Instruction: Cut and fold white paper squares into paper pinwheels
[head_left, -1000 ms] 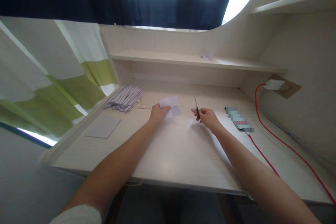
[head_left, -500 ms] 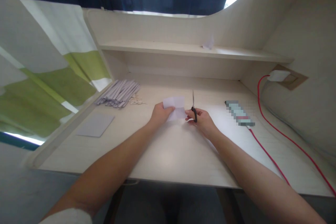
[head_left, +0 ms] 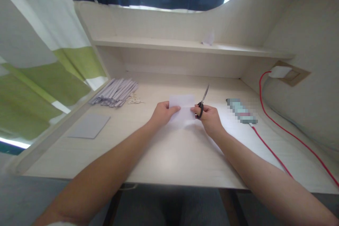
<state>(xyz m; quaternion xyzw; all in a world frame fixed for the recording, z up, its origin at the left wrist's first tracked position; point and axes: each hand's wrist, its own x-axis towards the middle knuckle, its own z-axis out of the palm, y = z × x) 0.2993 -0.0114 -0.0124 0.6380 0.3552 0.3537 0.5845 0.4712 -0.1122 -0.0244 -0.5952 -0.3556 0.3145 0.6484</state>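
Scissors (head_left: 202,104) have swung from near straight to a rightward lean since the earlier frame, blades now pointing toward the back edge of the surface (head_left: 169,159). Paper sheet (head_left: 182,116) is held up over the middle of the surface, well in from its left and right edges. Left hand (head_left: 162,113) pinches the sheet's left side, thumb on top; right hand (head_left: 212,120) has its thumb at the right side and carries the scissors by their black handles. Handling, estimated: sheet very light, thin, limp, easily creased or torn; a crosswise crease shows, likely a weak line. Best hold: opposite side edges, light pinch, even tension.
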